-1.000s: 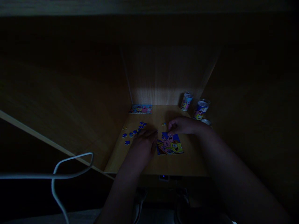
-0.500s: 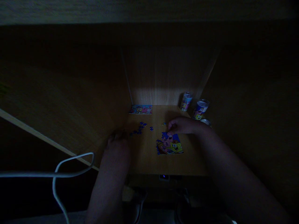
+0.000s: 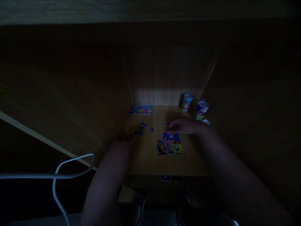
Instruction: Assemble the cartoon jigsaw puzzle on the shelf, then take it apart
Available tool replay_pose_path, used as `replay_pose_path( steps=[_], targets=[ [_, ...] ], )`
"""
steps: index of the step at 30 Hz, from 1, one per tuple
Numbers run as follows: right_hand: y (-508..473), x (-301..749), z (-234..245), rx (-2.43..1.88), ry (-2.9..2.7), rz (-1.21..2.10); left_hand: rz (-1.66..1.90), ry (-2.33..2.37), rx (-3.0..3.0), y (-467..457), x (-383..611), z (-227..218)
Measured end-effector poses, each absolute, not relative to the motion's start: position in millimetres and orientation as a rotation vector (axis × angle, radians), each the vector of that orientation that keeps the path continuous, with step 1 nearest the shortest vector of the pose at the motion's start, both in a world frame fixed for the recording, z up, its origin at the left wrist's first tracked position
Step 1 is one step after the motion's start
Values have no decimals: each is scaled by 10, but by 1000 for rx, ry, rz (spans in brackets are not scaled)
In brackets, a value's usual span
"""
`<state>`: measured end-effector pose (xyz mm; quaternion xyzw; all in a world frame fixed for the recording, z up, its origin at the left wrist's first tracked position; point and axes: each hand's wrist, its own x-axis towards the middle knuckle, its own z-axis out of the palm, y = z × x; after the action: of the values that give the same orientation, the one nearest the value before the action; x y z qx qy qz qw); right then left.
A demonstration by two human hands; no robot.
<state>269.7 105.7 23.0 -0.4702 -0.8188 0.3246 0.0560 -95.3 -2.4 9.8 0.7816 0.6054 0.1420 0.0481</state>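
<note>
A partly joined jigsaw puzzle (image 3: 170,145) with pink and yellow cartoon figures lies on the wooden board. Just above its top edge, my right hand (image 3: 180,125) rests with fingers curled together. Whatever is between them is hidden. Small yellowish puzzle pieces (image 3: 164,125) lie beside those fingertips. On the left, my left hand (image 3: 122,142) reaches low toward a scatter of loose blue puzzle pieces (image 3: 140,130). Its fingers are lost in shadow, so I cannot make out their grip. One blue piece (image 3: 152,129) lies apart, between the scatter and the puzzle.
A second cartoon puzzle or picture (image 3: 141,110) lies at the back left. Two printed cans (image 3: 187,102) with clear tops stand at the back right, near a round lid or can (image 3: 207,122). Wooden walls close in the sides. A white cable (image 3: 55,185) loops at lower left.
My left hand has turned and shifted slightly right, its fingers now closer to the loose blue pieces. My right hand has barely moved at the puzzle's top edge.
</note>
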Motion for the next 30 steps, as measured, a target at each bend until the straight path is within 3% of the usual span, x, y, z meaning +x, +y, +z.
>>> replay_pose_path(
  steps=[6, 24, 30],
  targets=[
    [1049, 2698, 239, -1467, -2511, 894, 605, 1688, 2426, 16, -772, 271],
    [1032, 2666, 255, -1403, -2464, 1058, 403, 1724, 2382, 210, -300, 294],
    [1007, 2642, 291, -1388, -2447, 1116, 474, 1517, 2335, 165, -267, 355]
  ],
)
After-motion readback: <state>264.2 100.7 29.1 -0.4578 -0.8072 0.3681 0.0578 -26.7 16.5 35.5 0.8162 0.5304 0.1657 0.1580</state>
